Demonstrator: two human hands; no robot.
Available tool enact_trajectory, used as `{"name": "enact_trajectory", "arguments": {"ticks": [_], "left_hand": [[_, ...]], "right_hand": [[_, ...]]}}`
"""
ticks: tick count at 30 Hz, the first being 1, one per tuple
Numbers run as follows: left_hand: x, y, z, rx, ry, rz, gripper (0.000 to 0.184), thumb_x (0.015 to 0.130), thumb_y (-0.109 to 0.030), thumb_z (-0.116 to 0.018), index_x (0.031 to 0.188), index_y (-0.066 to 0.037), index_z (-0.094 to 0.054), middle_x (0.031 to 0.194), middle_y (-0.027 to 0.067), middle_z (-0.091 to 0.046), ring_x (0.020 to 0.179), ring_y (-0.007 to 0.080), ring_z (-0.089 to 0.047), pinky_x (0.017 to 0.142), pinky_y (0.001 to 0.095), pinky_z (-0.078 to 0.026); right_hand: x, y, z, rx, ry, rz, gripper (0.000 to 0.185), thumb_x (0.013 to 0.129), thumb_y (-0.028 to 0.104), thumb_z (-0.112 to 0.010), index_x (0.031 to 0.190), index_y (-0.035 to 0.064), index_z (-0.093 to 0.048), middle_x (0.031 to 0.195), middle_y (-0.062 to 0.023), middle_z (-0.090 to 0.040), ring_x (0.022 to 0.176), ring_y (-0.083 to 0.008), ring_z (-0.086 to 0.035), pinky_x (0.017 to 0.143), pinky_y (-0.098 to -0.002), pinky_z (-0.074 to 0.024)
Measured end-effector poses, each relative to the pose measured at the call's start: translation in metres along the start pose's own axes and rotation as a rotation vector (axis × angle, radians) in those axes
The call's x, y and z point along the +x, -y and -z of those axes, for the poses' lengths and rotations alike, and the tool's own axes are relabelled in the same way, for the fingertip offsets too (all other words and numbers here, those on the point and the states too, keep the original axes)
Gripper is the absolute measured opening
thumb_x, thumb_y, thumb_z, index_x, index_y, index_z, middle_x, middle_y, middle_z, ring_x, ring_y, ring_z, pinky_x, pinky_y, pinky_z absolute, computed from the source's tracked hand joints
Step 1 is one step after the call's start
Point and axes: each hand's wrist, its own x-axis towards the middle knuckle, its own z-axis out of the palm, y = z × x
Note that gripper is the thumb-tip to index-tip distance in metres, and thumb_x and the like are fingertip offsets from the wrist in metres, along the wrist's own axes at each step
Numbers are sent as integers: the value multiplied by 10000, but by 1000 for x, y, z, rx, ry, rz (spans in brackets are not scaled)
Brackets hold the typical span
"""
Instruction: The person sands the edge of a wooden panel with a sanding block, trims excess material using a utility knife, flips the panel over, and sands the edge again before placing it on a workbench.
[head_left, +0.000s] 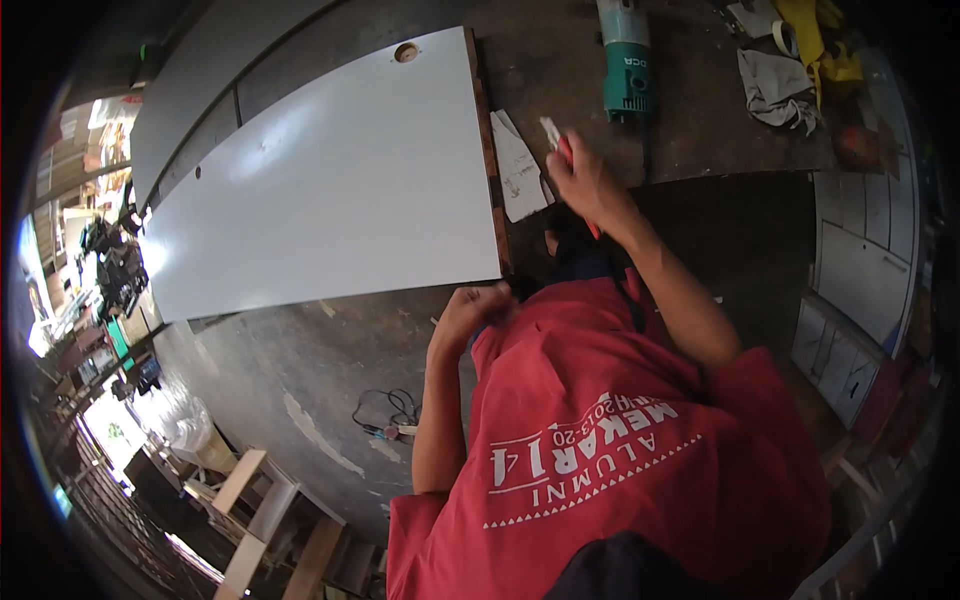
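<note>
My right hand (pixel 590 182) is closed around a slim red tool with a whitish tip (pixel 548 130); its exact kind is unclear. Beneath that hand, a pale scrap sheet (pixel 518 168) lies beside the white panel (pixel 340 180). The panel has a reddish-brown strip along its near-right edge and a round hole near one corner. Just off the panel's lower right corner, my left hand (pixel 472 312) is held by the front of my red shirt. Its fingers are curled, partly blurred, and what they hold, if anything, cannot be made out.
A green power tool (pixel 627 75) with a dark cord stands on the brown worktop (pixel 545 60). A grey cloth (pixel 775 88), yellow material (pixel 805 40) and a tape roll (pixel 784 38) lie at the far right. Black cable (pixel 400 408) and wooden frames (pixel 262 515) are lower left.
</note>
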Motion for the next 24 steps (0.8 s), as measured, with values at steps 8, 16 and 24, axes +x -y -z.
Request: {"name": "enact_trajectory", "arguments": {"ticks": [8,16,24], "left_hand": [[86,-148,7,1182,-537,-1309,414,935,-97,-573,1338,-4,-560,1409,205,-545,1399,427,-394,1157,501,-316],[123,-159,-8,1586,-503,-1136,631,945,-181,-474,1538,-21,-328,1631,165,-262,1520,412,-162,1216,586,-114],[124,-160,-8,1550,-458,-1106,652,941,-176,-482,1545,-11,-300,1647,155,-218,1529,411,-113,1219,592,-87]], "right_hand": [[-41,63,-39,-160,-66,-5,361,979,193,-591,1239,-11,-445,829,-302,-671,801,-494,-656,667,-553,-522],[-12,93,-84,-404,-185,-202,315,1008,255,-546,1130,-24,-468,732,-244,-680,707,-432,-694,623,-498,-558],[-1,97,-80,-404,-53,-296,281,999,216,-551,1118,-27,-475,776,-267,-678,750,-451,-686,634,-517,-548]]}}
